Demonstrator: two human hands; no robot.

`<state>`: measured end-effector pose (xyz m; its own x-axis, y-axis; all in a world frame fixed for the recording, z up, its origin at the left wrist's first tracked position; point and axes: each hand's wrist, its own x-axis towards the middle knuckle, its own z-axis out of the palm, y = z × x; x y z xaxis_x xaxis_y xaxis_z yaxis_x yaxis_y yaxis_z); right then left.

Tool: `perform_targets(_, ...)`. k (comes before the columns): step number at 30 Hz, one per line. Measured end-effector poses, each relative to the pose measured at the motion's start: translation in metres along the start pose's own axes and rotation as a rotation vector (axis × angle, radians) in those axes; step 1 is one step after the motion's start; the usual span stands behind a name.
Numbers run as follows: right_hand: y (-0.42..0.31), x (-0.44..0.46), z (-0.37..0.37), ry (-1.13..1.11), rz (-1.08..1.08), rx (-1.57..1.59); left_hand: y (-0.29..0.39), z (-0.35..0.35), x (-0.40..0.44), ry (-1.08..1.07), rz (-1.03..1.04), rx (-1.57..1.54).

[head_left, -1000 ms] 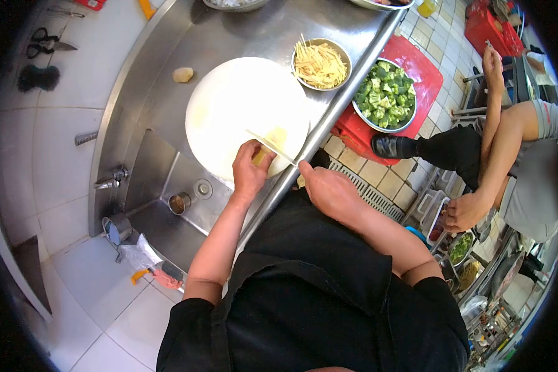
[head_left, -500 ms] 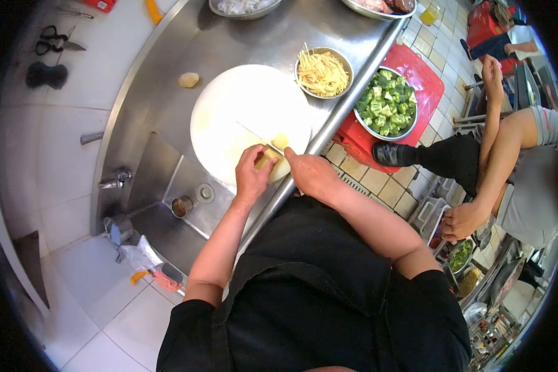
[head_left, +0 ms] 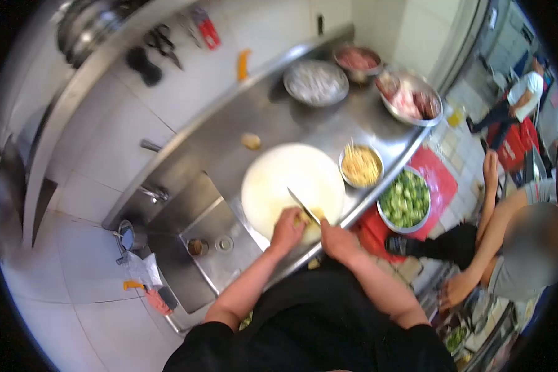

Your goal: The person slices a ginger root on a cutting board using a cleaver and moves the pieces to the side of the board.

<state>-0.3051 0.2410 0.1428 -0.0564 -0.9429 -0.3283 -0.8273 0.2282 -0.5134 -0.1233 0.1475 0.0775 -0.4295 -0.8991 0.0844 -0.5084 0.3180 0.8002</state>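
Note:
A round white cutting board lies on the steel counter. At its near edge my left hand has its fingers curled on a pale yellow, potato-like piece, beside the blade. My right hand is closed round the handle of a knife, its blade pointing away over the board. Another bit of the yellow piece seems to sit right of the blade, but blur hides its shape. A whole peeled piece rests on the counter behind the board. A bowl of thin yellow strips stands to the right.
A bowl of broccoli sits on a red stool beyond the counter edge. Farther back are a bowl of whitish food and a bowl of meat. The sink is at left. A co-worker sits at right.
The view has swung up and tilted, so the board appears lower and more bowls show at the back. The knife blade now shows more of its side. Both hands keep their holds.

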Motion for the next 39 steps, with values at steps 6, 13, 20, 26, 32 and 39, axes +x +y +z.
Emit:
perform_targets(6, 0.006, 0.004, 0.003, 0.019, 0.016, -0.002, 0.005, -0.009, -0.001, -0.053, 0.044, -0.023)
perform_targets(13, 0.002, 0.015, -0.055, 0.295, -0.025, -0.100, 0.000, -0.022, -0.018, -0.010, 0.023, 0.046)
perform_targets(20, 0.044, 0.086, -0.043, 0.455, -0.174, -0.191, -0.004, -0.024, -0.038, 0.096, -0.065, -0.129)
perform_targets(26, 0.055, 0.100, -0.030, 0.392, -0.258, -0.233, -0.027, -0.036, -0.065, 0.154, -0.146, -0.149)
perform_targets(32, 0.020, 0.070, -0.083, 0.664, -0.247, 0.170, -0.052, -0.059, -0.077, 0.292, -0.167, -0.189)
perform_targets(39, -0.025, -0.056, -0.329, 1.470, -0.546, 0.363, -0.095, -0.077, -0.068, 0.372, -0.178, -0.246)
